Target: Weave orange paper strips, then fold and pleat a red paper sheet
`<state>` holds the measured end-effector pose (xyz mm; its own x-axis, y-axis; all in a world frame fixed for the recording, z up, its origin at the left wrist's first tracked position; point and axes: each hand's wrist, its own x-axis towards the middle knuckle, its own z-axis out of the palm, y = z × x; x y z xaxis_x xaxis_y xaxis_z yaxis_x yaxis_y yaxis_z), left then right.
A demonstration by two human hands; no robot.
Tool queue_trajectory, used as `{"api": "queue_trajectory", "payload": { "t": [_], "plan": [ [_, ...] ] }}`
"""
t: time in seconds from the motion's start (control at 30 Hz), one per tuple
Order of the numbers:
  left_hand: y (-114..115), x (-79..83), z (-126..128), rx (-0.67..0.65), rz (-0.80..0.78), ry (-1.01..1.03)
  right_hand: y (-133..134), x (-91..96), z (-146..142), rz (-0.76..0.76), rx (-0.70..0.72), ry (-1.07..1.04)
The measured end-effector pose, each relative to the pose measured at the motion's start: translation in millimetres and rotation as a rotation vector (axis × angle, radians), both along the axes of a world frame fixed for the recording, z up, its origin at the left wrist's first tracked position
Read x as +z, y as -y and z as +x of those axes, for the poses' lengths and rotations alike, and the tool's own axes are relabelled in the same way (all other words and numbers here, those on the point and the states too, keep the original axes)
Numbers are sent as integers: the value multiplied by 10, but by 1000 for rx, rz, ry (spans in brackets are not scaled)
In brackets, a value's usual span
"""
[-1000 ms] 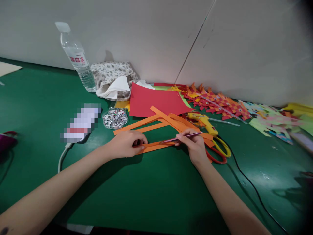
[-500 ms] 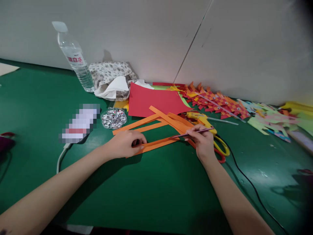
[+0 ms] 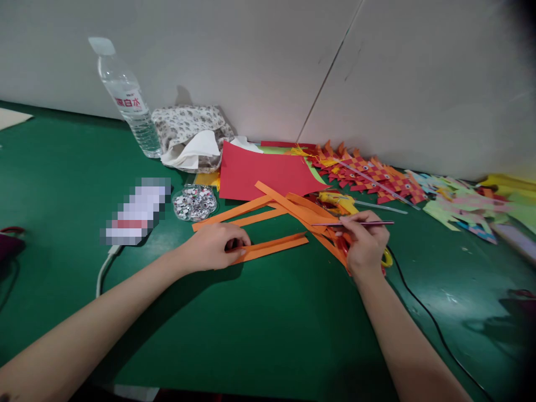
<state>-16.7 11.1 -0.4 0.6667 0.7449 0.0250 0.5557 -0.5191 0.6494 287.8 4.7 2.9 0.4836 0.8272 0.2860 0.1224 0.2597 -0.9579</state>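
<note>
My left hand (image 3: 215,247) is closed on the left part of a creased orange paper strip (image 3: 276,247), its free end reaching right over the green table. My right hand (image 3: 365,245) pinches a slim purplish stick (image 3: 382,223); I cannot make out its exact kind. The stick lies level, its tip pointing left and apart from the creased strip. Just behind my hands are several loose orange paper strips (image 3: 238,211), some crossing each other. Behind my right hand is a yellow glue gun (image 3: 341,202), and a yellow loop handle (image 3: 388,258) is partly hidden by that hand.
A red paper sheet (image 3: 268,170) lies behind the strips. Left are a pack of googly eyes (image 3: 195,202), a blurred phone (image 3: 140,212) on a white cable, a tissue pouch (image 3: 188,123) and a water bottle (image 3: 128,100). Woven paper fish (image 3: 377,176) and paper scraps (image 3: 464,201) lie right.
My right hand has moved right with the stick, drawing the tip away from the creased strip's end. My left hand stays in place on the strip.
</note>
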Motion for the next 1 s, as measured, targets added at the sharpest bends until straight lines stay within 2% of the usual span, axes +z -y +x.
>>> {"api": "queue_trajectory", "payload": {
  "t": [0.1, 0.17, 0.3, 0.4, 0.5, 0.67, 1.0],
  "plan": [
    [0, 5, -3, -2, 0, 0, 30, -3, -71, 33, -19, -65],
    [-3, 7, -4, -1, 1, -4, 70, -14, -160, 40, 42, -89],
    [-11, 1, -7, -4, -6, -15, 194, -49, -406, -15, 287, -16],
    [-15, 1, -7, -9, -2, -22, 279, -72, -561, -134, 451, 45],
    [-15, 14, -5, -14, 4, -26, 310, -83, -624, -224, 555, 146],
    [-12, 21, 1, -13, -2, -18, 273, -59, -607, -260, 554, 153],
    [-2, 5, -11, -2, -5, -11, 114, -80, -335, -218, 390, 67]
  ]
}}
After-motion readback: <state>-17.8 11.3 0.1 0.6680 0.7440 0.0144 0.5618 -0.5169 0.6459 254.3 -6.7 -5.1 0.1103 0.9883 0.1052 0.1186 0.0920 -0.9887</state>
